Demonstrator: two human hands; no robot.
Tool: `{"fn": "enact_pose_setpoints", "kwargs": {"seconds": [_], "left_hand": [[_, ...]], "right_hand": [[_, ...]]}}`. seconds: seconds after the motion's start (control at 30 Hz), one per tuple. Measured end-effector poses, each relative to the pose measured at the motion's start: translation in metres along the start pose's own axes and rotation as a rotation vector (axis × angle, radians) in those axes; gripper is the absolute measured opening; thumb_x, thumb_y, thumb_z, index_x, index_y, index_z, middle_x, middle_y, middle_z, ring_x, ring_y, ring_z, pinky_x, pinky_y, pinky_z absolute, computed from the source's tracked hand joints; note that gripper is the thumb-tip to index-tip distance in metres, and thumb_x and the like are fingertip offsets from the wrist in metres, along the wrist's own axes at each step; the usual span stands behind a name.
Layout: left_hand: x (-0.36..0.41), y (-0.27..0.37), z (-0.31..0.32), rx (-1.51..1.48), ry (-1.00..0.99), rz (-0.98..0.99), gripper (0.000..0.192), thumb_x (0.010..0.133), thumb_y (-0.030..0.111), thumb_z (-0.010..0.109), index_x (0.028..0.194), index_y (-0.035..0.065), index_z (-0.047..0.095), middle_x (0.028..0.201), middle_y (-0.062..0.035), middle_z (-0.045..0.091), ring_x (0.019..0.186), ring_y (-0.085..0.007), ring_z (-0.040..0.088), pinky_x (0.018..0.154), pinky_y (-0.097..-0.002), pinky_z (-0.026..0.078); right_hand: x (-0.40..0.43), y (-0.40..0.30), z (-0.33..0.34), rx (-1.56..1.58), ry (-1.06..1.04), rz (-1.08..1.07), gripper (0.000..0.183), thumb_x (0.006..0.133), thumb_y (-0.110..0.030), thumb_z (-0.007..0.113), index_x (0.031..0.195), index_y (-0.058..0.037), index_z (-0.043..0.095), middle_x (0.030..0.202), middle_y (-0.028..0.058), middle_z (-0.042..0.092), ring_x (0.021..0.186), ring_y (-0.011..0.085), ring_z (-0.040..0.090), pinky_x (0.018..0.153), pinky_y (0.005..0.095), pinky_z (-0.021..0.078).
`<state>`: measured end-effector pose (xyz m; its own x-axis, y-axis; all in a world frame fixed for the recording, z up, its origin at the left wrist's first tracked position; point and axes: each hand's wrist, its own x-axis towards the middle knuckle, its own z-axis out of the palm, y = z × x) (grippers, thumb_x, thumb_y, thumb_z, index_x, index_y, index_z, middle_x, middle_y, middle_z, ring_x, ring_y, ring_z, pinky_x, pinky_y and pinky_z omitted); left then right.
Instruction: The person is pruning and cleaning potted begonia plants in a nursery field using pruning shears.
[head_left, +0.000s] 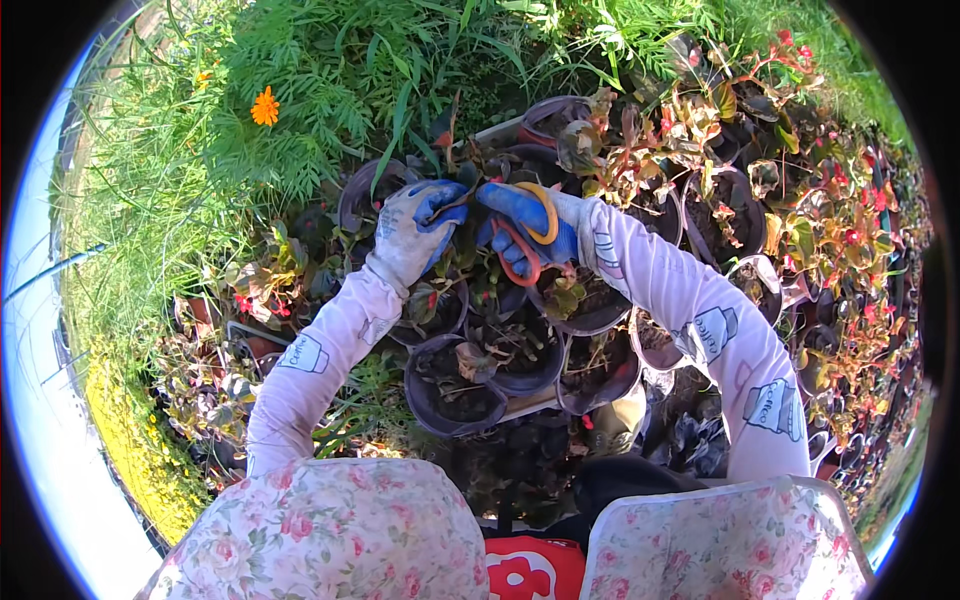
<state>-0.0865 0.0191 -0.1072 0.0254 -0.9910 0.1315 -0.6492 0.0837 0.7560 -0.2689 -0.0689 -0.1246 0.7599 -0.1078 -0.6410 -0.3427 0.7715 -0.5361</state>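
My left hand (420, 229), in a white and blue work glove, pinches a plant stem or leaf between thumb and fingers. Close beside it on the right, my right hand (529, 225), in a matching glove, is closed on scissors (546, 214) with orange and red handle loops. Their blades point towards the left hand and are mostly hidden. Beneath both hands stand plastic pots of soil with begonia-like plants. In front of me a pot (456, 386) holds soil and dry litter, touching another pot (525, 352) with cut stems.
Potted plants (675, 135) with red flowers and dry leaves crowd the right side. Tall green foliage with an orange marigold flower (265, 106) grows at the upper left. A tray edge (532, 403) shows under the near pots. Yellow flowers (135, 442) lie at the far left.
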Motion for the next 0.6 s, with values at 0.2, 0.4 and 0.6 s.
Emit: {"fn": "enact_pose_setpoints", "kwargs": {"seconds": [0.2,0.4,0.6], "left_hand": [[-0.001,-0.001,-0.001,0.064,-0.05,0.018,0.029,0.072,0.006,0.064,0.1,0.0011,0.06,0.098,-0.0118,0.061,0.091,-0.0225,0.058,0.083,-0.0316,0.044],[-0.001,-0.017,0.0,-0.421,0.025,-0.206,0.027,0.075,0.005,0.063,0.1,-0.0019,0.057,0.095,-0.0078,0.061,0.087,-0.0141,0.058,0.078,-0.0262,0.046],[0.013,-0.013,-0.046,-1.032,0.307,-0.383,0.028,0.079,0.006,0.061,0.106,0.0009,0.056,0.098,-0.0048,0.061,0.083,-0.0115,0.06,0.071,-0.0228,0.048]], "right_hand": [[-0.007,-0.005,0.009,0.059,0.028,-0.007,0.049,0.081,-0.051,0.052,0.086,-0.0028,0.054,0.069,0.0084,0.055,0.052,0.0173,0.05,0.047,0.0308,0.0449],[-0.015,-0.003,0.003,-0.171,0.029,-0.2,0.052,0.083,-0.051,0.048,0.087,0.0,0.06,0.057,-0.0017,0.044,0.045,0.0095,0.042,0.041,0.0233,0.0341],[-0.02,-0.002,0.0,0.093,0.01,-0.108,0.044,0.083,-0.045,0.054,0.091,-0.0012,0.055,0.061,0.0032,0.051,0.044,0.0112,0.042,0.04,0.024,0.0368]]}}
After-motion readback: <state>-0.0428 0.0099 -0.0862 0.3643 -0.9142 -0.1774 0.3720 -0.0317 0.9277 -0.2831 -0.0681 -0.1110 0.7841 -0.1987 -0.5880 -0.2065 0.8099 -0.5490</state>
